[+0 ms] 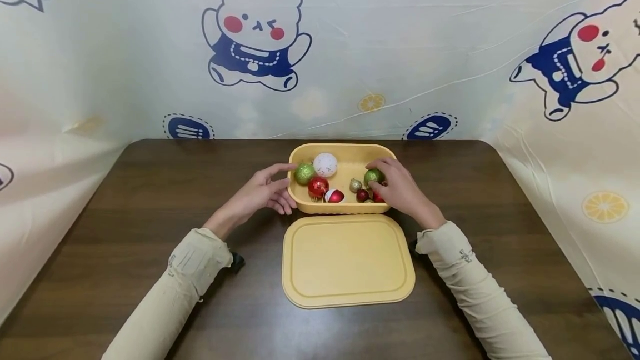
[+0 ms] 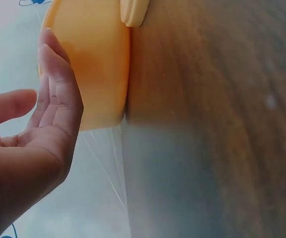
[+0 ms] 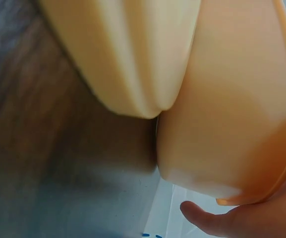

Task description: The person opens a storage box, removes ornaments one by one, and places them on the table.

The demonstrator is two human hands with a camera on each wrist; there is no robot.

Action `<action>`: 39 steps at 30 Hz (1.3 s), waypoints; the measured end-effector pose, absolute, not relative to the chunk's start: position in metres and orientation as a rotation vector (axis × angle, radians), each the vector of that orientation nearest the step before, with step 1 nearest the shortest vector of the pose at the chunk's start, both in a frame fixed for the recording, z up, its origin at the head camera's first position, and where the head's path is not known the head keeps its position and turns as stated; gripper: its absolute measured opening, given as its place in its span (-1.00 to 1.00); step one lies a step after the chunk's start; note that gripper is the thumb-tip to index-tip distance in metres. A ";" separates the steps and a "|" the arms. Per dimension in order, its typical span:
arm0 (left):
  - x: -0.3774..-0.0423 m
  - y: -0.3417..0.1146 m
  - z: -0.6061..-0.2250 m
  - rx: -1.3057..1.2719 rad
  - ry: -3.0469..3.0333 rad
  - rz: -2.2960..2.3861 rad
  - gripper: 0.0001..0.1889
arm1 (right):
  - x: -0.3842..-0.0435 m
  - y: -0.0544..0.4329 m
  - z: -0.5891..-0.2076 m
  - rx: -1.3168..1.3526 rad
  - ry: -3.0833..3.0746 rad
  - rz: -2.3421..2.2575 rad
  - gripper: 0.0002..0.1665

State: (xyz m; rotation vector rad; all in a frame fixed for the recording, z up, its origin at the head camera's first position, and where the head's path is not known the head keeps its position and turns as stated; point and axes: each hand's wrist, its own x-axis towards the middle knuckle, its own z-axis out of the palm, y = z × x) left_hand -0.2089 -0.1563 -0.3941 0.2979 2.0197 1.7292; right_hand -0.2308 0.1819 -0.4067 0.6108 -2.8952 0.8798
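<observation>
A yellow plastic box [image 1: 310, 208] stands on the table, holding Christmas baubles. At its left end lie a green glitter bauble [image 1: 304, 173], a white bauble [image 1: 325, 165], a red bauble [image 1: 318, 186] and a red-and-white one [image 1: 334, 196]. My left hand [image 1: 267, 189] is at the box's left wall, fingers loosely extended; the left wrist view shows the hand [image 2: 56, 114] beside that wall. My right hand [image 1: 400, 185] reaches over the right end, thumb and index finger around a green bauble [image 1: 373, 176]. Its fingertips are hidden in the right wrist view.
A yellow lid [image 1: 348, 260] lies flat on the dark wooden table [image 1: 200, 304], just in front of the box. Small baubles, including a gold one [image 1: 355, 185] and a dark red one [image 1: 362, 195], lie near the right hand. A printed cloth [image 1: 345, 43] hangs behind the table.
</observation>
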 end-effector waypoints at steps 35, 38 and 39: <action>-0.211 -0.159 -0.399 0.289 2.078 1.714 -0.45 | -0.226 0.179 -0.404 0.738 -2.583 0.762 -0.71; -0.210 -0.160 -0.397 0.291 2.059 1.726 -0.45 | -0.223 0.180 -0.399 0.745 -2.566 0.795 -0.70; -0.210 -0.160 -0.397 0.294 2.050 1.730 -0.45 | -0.222 0.180 -0.396 0.739 -2.568 0.802 -0.69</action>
